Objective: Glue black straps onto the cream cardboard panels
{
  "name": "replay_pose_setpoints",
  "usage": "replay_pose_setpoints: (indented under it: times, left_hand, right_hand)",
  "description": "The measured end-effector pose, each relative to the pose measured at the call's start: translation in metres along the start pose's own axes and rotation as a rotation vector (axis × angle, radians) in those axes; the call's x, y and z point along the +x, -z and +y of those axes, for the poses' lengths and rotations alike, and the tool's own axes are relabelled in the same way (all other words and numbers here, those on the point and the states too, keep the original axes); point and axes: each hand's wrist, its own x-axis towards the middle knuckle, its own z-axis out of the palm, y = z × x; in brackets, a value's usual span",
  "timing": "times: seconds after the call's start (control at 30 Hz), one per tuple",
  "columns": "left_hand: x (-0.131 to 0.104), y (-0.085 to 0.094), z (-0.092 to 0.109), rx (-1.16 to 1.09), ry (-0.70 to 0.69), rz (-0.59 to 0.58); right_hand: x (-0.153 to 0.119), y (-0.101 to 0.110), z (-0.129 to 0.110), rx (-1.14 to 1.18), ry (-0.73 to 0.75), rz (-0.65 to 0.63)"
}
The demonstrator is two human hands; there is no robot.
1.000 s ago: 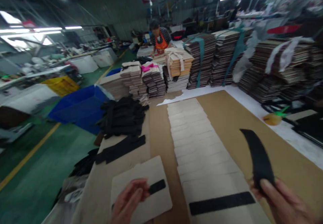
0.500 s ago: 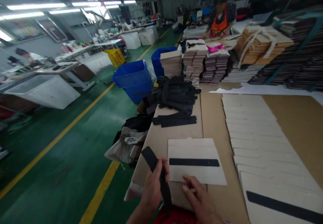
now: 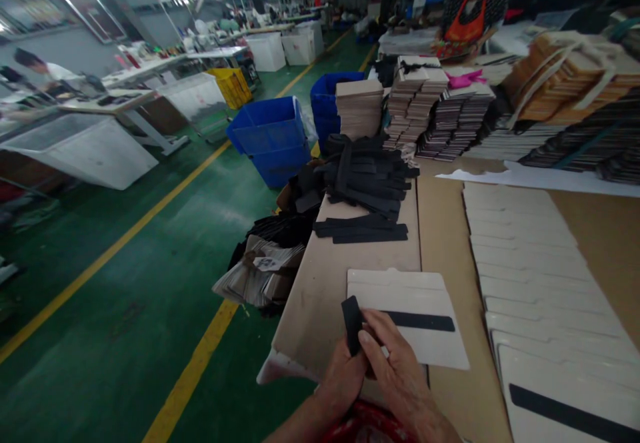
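A black strip [image 3: 352, 320] stands up out of my left hand [image 3: 344, 375], which is closed around its lower part. My right hand [image 3: 396, 356] meets it from the right, thumb and fingers bent in against the strip's edge; the exact contact is partly hidden. Just beyond my hands lies a pale flat panel [image 3: 410, 283] with another black strip [image 3: 425, 322] across it, its left end covered by my fingers. Farther up the table, a few loose black strips [image 3: 370, 232] lie before a heap of black strips [image 3: 370, 170].
Overlapping pale panels [image 3: 535, 276] run down the table's right side, the nearest bearing a black strip [image 3: 570, 413]. Stacked boards [image 3: 360, 110] stand at the back. Blue bins [image 3: 273, 136] and bundled pieces [image 3: 265, 270] are left of the table. A person in an orange apron [image 3: 465, 26] stands beyond.
My right hand has moved up and left to the strip in my left hand. The strip now stands more upright, with less of it showing. The view has shifted slightly left and down.
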Motion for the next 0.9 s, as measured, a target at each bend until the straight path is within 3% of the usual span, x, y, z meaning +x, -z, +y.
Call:
replay_pose_setpoints:
  times: [0.33,0.43,0.6,0.67,0.8,0.9]
  left_hand:
    - [0.018,-0.021,0.001,-0.173,0.121,0.110]
    - [0.022,-0.026,0.000,-0.163,0.131,0.142]
    - [0.021,-0.033,-0.007,-0.108,0.207,0.184]
    - [0.019,-0.035,-0.009,-0.134,0.222,0.183]
    - [0.014,-0.021,-0.003,-0.170,0.175,0.225]
    - [0.009,0.010,0.010,0.150,0.066,0.384]
  right_hand:
    - [0.002,0.004,0.027,-0.142,0.057,0.118]
    - [0.006,0.008,0.027,0.040,-0.031,0.180]
    - [0.012,0.012,0.025,0.547,-0.434,0.130]
    - [0.015,0.019,0.024,0.748,-0.499,0.200]
    - [0.029,0.057,0.026,0.972,-0.389,0.430]
    - [0.043,0.091,0.038,0.911,-0.353,0.390]
